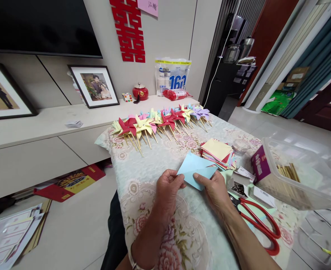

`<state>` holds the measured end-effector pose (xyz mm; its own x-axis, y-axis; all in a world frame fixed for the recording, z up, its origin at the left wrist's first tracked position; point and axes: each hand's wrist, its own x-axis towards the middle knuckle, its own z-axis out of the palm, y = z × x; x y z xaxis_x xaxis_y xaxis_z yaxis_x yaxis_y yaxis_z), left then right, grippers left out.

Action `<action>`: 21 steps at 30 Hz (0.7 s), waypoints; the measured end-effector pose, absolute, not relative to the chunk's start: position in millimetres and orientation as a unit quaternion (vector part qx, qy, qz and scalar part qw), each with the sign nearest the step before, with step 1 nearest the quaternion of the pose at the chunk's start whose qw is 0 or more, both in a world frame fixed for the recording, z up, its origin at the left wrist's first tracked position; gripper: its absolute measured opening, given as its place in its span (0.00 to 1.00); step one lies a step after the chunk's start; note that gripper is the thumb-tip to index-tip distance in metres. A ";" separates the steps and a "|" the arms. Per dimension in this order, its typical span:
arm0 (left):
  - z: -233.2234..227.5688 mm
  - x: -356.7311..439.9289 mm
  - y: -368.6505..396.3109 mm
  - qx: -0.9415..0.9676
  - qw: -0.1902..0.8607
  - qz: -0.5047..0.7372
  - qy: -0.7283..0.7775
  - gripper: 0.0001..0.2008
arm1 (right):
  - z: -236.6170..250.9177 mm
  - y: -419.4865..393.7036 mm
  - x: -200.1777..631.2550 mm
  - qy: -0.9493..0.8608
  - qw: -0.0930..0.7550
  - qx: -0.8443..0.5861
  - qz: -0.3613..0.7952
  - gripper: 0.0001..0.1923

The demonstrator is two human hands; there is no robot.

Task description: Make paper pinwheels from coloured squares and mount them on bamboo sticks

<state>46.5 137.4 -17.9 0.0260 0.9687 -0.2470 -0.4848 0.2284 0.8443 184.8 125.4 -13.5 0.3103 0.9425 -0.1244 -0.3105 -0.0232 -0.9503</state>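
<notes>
Between both hands is a light blue paper square [195, 163] with slits cut in from its corners. My left hand [169, 189] pinches its left corner between thumb and fingers. At the right side, my right hand [212, 187] grips the paper, thumb on top and fingers beneath. Just behind lies a stack of coloured paper squares [218, 149], cream on top. Red-handled scissors [259, 221] rest beside my right forearm. Along the table's far edge lie several paper pinwheels [166, 122] on wooden sticks, in red, yellow, pink, blue and purple.
A clear plastic bin [291, 176] with wooden sticks [288, 172] stands at the right. Nearer are a small box of dark metal pieces [238, 188] and a round clear container [240, 146]. The floral tablecloth [143, 180] covers the table, which adjoins a low cabinet [41, 131].
</notes>
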 end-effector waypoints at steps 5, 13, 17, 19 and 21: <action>-20.0 46.4 138.0 0.284 0.660 0.558 0.415 0.16 | -14.6 124.9 185.3 -0.312 0.626 -0.506 0.506 0.18; -18.7 46.7 137.7 0.280 0.654 0.562 0.421 0.17 | -15.6 125.5 187.0 -0.307 0.632 -0.511 0.494 0.21; -17.8 47.0 137.5 0.275 0.650 0.564 0.428 0.17 | -15.5 125.7 187.1 -0.292 0.642 -0.509 0.494 0.26; -18.2 46.9 137.3 0.275 0.648 0.565 0.430 0.17 | -14.8 125.9 186.9 -0.285 0.646 -0.506 0.495 0.27; -18.2 46.9 137.3 0.274 0.646 0.565 0.434 0.17 | -13.8 126.2 186.4 -0.278 0.648 -0.503 0.499 0.28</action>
<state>46.9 137.3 -18.2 -0.0141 0.9679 -0.2509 -0.4915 0.2119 0.8447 186.4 126.2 -13.8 0.3477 0.9268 -0.1421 -0.3672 -0.0049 -0.9301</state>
